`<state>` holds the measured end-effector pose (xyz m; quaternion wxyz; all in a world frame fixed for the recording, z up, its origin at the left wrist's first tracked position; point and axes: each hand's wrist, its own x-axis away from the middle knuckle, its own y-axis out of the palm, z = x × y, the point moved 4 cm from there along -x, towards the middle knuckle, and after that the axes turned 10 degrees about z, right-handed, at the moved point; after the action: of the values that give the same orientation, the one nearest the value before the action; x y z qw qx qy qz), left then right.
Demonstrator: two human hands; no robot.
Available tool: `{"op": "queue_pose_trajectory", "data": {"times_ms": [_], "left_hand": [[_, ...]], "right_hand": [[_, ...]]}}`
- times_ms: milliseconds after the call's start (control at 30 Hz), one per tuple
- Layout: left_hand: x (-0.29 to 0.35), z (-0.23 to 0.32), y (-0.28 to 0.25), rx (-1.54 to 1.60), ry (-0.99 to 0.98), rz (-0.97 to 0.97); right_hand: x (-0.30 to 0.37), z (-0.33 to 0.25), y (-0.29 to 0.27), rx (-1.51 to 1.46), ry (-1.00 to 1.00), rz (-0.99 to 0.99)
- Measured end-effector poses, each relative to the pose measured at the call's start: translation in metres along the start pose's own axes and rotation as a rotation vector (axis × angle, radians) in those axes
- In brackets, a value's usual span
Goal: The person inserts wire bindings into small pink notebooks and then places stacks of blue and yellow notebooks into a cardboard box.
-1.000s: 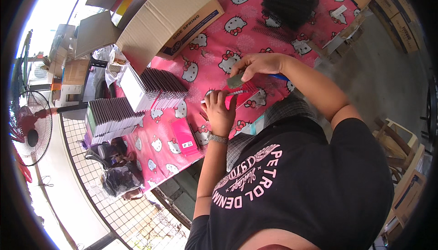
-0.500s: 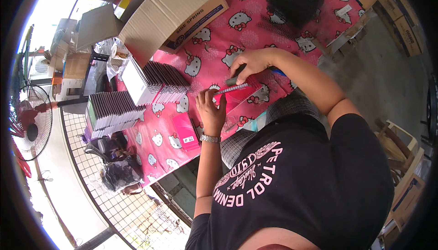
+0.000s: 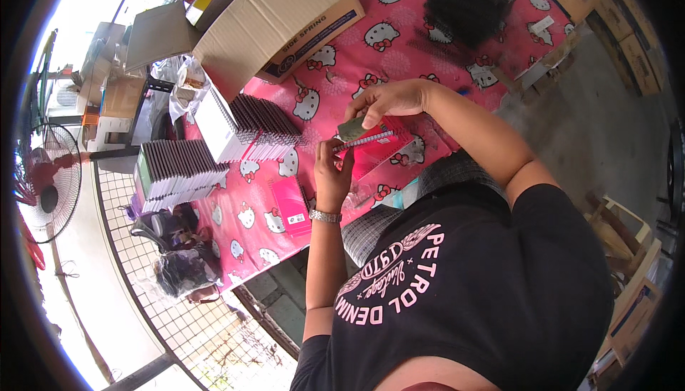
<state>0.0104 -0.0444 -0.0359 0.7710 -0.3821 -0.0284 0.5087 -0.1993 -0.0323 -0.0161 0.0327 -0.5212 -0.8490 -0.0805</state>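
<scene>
My left hand point(image 3: 332, 175), a metal watch on its wrist, grips the near-left end of a pink spiral notebook point(image 3: 385, 150), fingers at its coil binding point(image 3: 372, 139). My right hand point(image 3: 391, 100) reaches over from the right and holds a dark green block point(image 3: 351, 130) just above the coil. Whether the block touches the coil I cannot tell. Another pink notebook point(image 3: 291, 209) with a white label lies flat on the table, left of my left wrist.
Stacks of spiral notebooks point(image 3: 182, 173) stand at the left, beside an open cardboard box point(image 3: 314, 38). A heap of black coils point(image 3: 467, 9) lies at the far right on the pink patterned tablecloth point(image 3: 335, 77). A fan point(image 3: 50, 195) stands at far left.
My right hand has moved left along the coil, and the green block has turned to show its broad face. My left hand keeps its grip on the notebook.
</scene>
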Motion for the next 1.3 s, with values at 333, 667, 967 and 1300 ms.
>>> {"op": "queue_pose_trajectory", "data": {"times_ms": [333,667,967,1300], "left_hand": [[-0.002,-0.006,0.000,0.157,-0.199,0.099],[0.012,-0.006,0.013,0.176,-0.166,0.285],[0.015,-0.019,0.014,0.053,-0.158,0.273],[0.019,-0.031,0.015,0.078,-0.167,0.299]], "right_hand": [[0.086,0.059,-0.078,1.162,-0.183,1.001],[0.139,0.074,0.027,1.070,-0.167,1.096],[0.070,0.010,0.089,0.821,-0.503,0.909],[0.046,0.004,0.107,1.170,-0.467,0.894]]}}
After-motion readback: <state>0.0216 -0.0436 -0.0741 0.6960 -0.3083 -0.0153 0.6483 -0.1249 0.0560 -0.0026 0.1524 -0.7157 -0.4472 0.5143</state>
